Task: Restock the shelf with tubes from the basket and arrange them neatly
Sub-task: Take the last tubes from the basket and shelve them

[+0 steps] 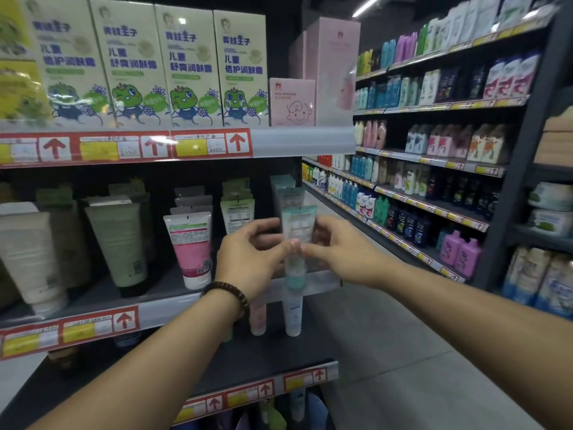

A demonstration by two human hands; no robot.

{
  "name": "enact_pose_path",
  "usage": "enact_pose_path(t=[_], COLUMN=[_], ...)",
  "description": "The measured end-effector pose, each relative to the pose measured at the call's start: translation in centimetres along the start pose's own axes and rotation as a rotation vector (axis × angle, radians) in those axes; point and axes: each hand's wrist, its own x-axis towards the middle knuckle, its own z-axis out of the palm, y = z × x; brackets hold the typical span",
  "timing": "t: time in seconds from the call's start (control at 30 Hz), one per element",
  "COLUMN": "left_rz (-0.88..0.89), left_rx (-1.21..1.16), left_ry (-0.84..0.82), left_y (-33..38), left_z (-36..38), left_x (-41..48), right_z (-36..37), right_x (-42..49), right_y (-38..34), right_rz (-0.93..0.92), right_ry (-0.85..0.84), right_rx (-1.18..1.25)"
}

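**Mint-green tube (299, 226) held upright at the right end of the middle shelf (173, 308)**

Position: the tube stands in front of a row of matching tubes (286, 189) that runs back into the shelf. Its long axis is vertical, with the flat crimped end up and the cap down near the shelf's front lip. The picture is blurred there, so I cannot tell whether the cap rests on the shelf or hangs just above it.

Hands: both are on the tube, one on each side.
- The left hand (251, 256) comes in from the left. Its thumb and fingers (290, 243) are curled and pinch the lower body of the tube.
- The right hand (338, 252) comes in from the right and pinches at about the same height. Its upper fingers reach just behind the label.
- Neither hand is clearly nearer, as they meet at the tube's midline.

Neighbours: a column of green tubes (237, 212) stands just to the left, and a pink tube (190, 243) further left. The shelf's open end is to the right.

Judgement: this looks like the placing step — seating the tube as the front item of its row. The next move depends on keeping the axis vertical and pushing straight back along the row. A lean to the left would knock the green column. A slip to the right would send the tube off the shelf end, which has no visible stop.

Risk: the tube is narrow and stands on its cap, so it will probably tip if the two hands do not let go evenly.
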Motion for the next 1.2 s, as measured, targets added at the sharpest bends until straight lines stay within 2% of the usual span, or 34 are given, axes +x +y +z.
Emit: enact_pose_path(t=[0.13, 0.23, 0.47, 1.07, 1.13, 1.2], left_rz=[-0.117, -0.202, -0.34, -0.37, -0.361, -0.347], left_rx=[0.04, 0.067, 0.163, 0.276, 0.294, 0.318], left_ry=[-0.003, -0.102, -0.268, -0.362, -0.368, -0.396], left_y=[-1.4, -3.8, -7.1, -7.1, -7.1, -7.0], left_z=[-0.9, -1.5, -3.0, -4.3, -4.4, -4.8], left_x=[-0.1, -1.3, -3.1, -5.2, -5.5, -6.6], right_z=[-0.5, -0.3, 1.2, 1.2, 1.5, 1.9], right_x=[2.5, 4.1, 6.2, 5.5, 4.9, 3.2], right_y=[0.6, 1.6, 3.4, 2.7, 2.3, 1.8], right_rz=[0.062, 0.098, 0.157, 0.209, 0.256, 0.289], right_ry=[0.217, 0.321, 0.334, 0.241, 0.277, 0.402], right_rx=[-0.082, -0.058, -0.059, -0.11, -0.095, -0.203])
